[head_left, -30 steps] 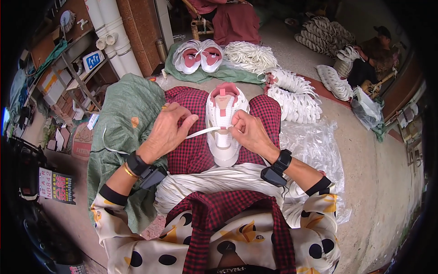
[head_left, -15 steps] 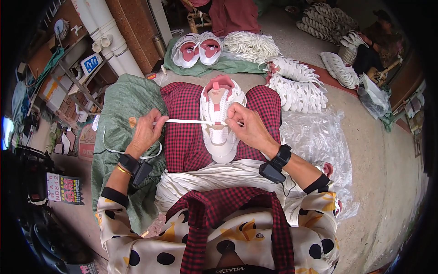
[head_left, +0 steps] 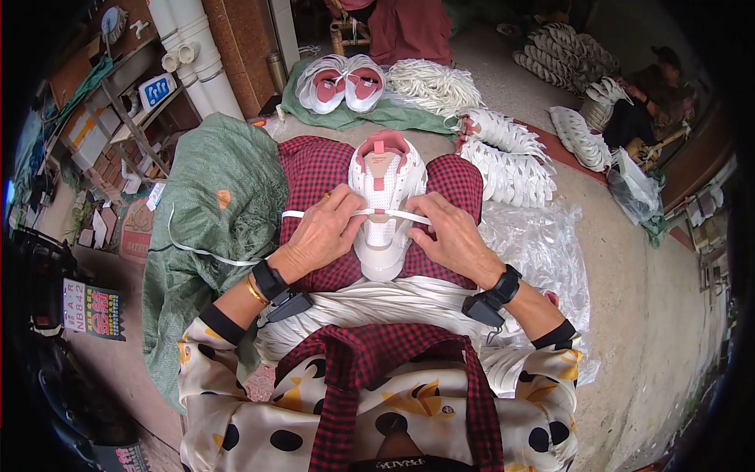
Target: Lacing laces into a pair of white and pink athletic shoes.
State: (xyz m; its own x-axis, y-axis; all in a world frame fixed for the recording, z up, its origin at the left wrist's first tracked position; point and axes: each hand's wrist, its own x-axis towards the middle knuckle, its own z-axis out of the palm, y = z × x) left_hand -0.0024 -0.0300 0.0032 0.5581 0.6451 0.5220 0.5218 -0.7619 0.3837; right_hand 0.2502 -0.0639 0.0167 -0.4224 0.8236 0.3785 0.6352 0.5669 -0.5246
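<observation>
A white sneaker upper (head_left: 383,250) with pink lining rests on my lap, over the red checked apron (head_left: 311,173), its toe toward me. One flat white shoelace (head_left: 292,213) runs crosswise through its lowest lacing row, under a small pink tab. My left hand (head_left: 330,228) pinches the lace at the upper's left side, and the loose length trails off to the left. On the right side, my right hand (head_left: 442,224) grips the other part of the lace, with a short end sticking out past the fingers. Both hands touch the upper.
A bundle of white laces (head_left: 346,303) lies across my lap. Green woven sacking (head_left: 220,165) is at my left, clear plastic (head_left: 535,244) at my right. Ahead are paired uppers (head_left: 362,85), a lace pile (head_left: 434,82) and stacked white pieces (head_left: 507,169). Another person (head_left: 657,94) sits far right.
My left hand has moved right, from out over the green sacking to the side of the upper. My right hand has shifted slightly right and down, still holding the lace.
</observation>
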